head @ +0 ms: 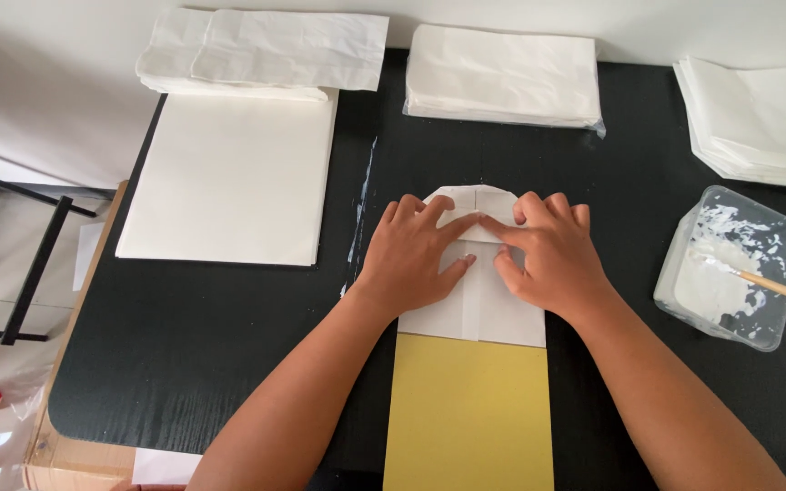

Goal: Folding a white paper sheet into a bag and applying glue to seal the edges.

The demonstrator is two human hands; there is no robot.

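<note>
Left hand: left hand [414, 257] lay flat, palm down, fingers spread, pressing the left part of the folded white paper [477, 291]; gripped nothing.
Right hand: right hand [549, 255] also flat, palm down, fingers spread, pressing the right part; index tips of both hands nearly met over the fold at the middle.
Paper position: folded white paper sat under both hands at table centre, rounded top flap poking out beyond the fingertips, lower part showing between the wrists.
Paper axis: long axis ran away from the person; flap end pointed to the far edge, straight cut end toward the person; centre seam ran along that axis.
Yellow sheet: yellow sheet [469, 414] lay just under the paper's near end, touching or overlapped, reaching the near table edge between the forearms.
Table: black table [220, 345], with a white glue smear left of the left hand.
Left side: large white sheet stack [229, 177], well apart from the hands; crumpled white bags [266, 50] on its far end.
Far side: white bag pile [504, 77] beyond the flap.
Right side: another white pile [757, 123] at far right; clear glue tub [731, 265] near the right hand, brush [775, 286] resting in it, handle pointing right.
Obstruction: hands hid the paper's middle.
</note>
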